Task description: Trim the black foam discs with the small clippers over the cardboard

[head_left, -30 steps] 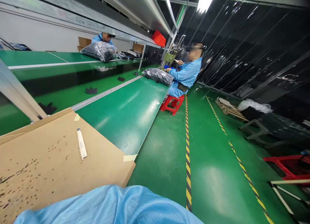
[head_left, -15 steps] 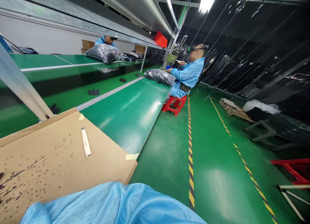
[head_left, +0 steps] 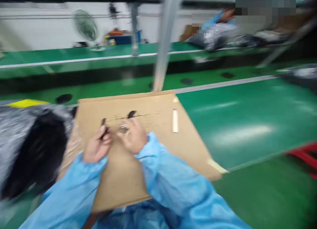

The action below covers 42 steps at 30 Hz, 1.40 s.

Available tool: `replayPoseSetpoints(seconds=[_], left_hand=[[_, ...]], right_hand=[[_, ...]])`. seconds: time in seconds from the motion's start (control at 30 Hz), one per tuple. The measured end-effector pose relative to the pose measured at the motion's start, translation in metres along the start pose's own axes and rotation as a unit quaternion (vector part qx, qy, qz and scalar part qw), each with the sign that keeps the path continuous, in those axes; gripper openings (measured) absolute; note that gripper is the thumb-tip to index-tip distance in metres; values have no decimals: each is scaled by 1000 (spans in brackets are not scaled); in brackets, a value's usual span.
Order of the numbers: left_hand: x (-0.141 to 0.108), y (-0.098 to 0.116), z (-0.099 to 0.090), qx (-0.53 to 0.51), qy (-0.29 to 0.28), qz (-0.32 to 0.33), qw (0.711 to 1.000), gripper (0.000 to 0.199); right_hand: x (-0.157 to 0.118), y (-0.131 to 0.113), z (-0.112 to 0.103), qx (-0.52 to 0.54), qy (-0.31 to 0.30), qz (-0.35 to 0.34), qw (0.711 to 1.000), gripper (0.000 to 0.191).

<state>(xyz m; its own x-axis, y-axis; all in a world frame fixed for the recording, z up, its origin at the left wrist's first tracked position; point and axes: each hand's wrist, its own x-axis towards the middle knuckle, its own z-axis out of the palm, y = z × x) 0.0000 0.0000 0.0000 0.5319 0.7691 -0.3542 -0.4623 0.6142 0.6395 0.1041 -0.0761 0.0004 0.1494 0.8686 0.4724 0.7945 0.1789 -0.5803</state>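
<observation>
Two hands work close together over a sheet of cardboard that lies on the green desk; the frame is smeared by head motion, so we keep the detail modest. Our left hand is closed around a thin dark tool that sticks up past the fingers, looking like a pen or small blade, though we cannot tell which. Our right hand is curled with its fingertips on a small pale piece resting on the cardboard; whether it pinches the piece or only steadies it we cannot tell. We judge the piece light and small, easy to skid on the smooth board, so a fingertip pinch at its edges should suit it better than a flat press. The tool looks stiff and slim, best held near its lower end for control. A small dark part lies on the cardboard just beyond the right fingertips, apart from them. A white stick lies to the right, well clear of both hands. A bulky bag of dark items sits at the left, beside the left sleeve. A co-worker in blue is blurred far across the line.
</observation>
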Motion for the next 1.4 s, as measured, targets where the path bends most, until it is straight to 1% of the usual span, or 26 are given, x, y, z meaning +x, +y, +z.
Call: replayPoseSetpoints(seconds=[0.03,0.07,0.1,0.13,0.23,0.33,0.4,0.63,0.83,0.97,1.07,1.13,1.2,1.3,1.4], left_hand=[[-11,12,-18,-7,34,17,999,10],[-19,20,-30,-17,56,25,998,8],[-24,24,-38,-25,65,27,997,7],[-25,25,-41,-30,68,27,997,9],[-21,21,-40,-27,39,28,998,19],[-19,17,-38,-11,-4,36,999,27],[-19,16,-40,-4,-14,41,999,31],[-22,18,-40,2,-12,37,999,38],[-22,17,-38,5,-10,39,999,37],[-23,16,-38,15,-6,41,999,43],[-22,15,-39,17,-3,39,999,43],[-20,15,-39,18,-2,41,999,41],[-19,15,-39,22,2,63,998,40],[-17,16,-40,30,7,112,993,45],[-14,19,-43,22,12,119,993,48]], right_hand=[[2,3,7,-8,-4,-9,1000,43],[4,7,12,-20,-14,-12,1000,43],[6,11,16,-35,-23,-12,999,41],[7,14,17,-53,-33,-14,998,36],[4,13,14,-108,-52,-25,992,25],[2,8,13,-145,-60,-38,987,27],[2,8,14,-157,-67,-45,984,28],[2,10,15,-151,-64,-49,985,27],[4,8,13,-196,-87,-38,976,23],[6,4,9,-221,-120,-13,968,33],[7,1,8,-226,-152,21,962,33],[7,0,8,-214,-162,39,962,32],[5,1,10,-178,-153,39,971,31],[4,6,12,-97,-105,38,989,32],[4,12,13,-47,-50,50,996,43]])
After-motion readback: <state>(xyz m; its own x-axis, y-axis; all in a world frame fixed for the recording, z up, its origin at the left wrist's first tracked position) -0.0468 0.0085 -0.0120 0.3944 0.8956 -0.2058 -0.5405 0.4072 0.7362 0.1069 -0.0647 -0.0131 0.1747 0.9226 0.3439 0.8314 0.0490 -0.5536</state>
